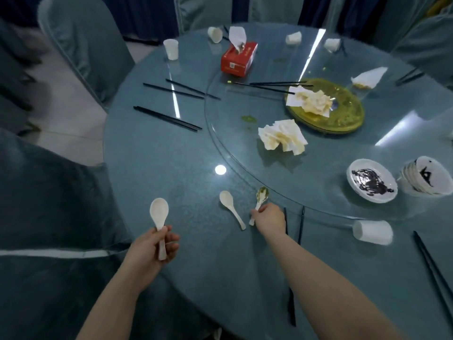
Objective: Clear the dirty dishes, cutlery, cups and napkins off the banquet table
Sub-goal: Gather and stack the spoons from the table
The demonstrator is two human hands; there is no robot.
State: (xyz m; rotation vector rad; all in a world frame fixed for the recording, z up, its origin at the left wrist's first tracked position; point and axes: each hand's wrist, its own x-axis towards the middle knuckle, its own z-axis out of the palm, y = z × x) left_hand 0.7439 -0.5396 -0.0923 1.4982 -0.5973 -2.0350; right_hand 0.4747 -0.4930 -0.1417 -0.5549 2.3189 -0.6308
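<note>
- Left hand (157, 244) curls round the handle of a white spoon (159, 217), bowl up, lifted just off the table's near edge (115, 192).
- Right hand (269, 218) pinches the handle of a soiled spoon (261, 196) lying on the glass.
- A second white spoon (231, 208) lies just left of that hand; dark chopsticks (301, 222) just right.
- Bare tabletop between both hands.

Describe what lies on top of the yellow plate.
On the yellow plate lie a crumpled, stained napkin and the tips of black chopsticks; greenish residue smears the plate's bare part. Whatever sits beneath the napkin is covered.
</note>
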